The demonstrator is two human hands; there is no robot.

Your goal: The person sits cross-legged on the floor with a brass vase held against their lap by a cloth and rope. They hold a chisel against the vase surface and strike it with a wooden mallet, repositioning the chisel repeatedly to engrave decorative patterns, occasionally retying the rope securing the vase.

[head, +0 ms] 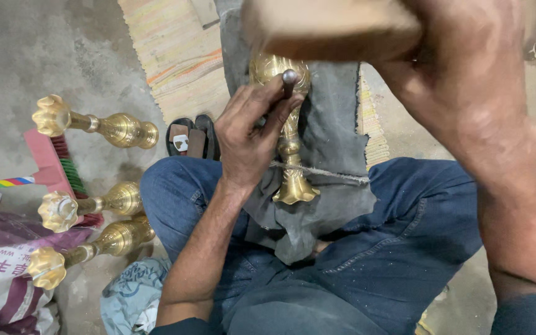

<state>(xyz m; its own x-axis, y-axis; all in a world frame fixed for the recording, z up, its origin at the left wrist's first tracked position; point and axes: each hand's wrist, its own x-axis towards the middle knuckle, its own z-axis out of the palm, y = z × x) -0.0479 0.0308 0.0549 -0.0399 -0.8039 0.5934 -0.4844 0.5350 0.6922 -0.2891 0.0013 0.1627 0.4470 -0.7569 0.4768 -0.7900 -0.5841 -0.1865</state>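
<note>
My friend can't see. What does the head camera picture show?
A person's left hand holds a thin metal punch against an ornate golden brass stand lying on grey cloth across their blue-jeaned lap, while the right hand lifts a blurred wooden block above it. Three similar brass stands lie on the concrete floor.

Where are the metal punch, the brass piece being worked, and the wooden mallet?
Metal punch (289,78): head view, its rounded top.
Brass piece (293,180): head view, its flared base.
Wooden mallet (330,28): head view, its blurred head.
</note>
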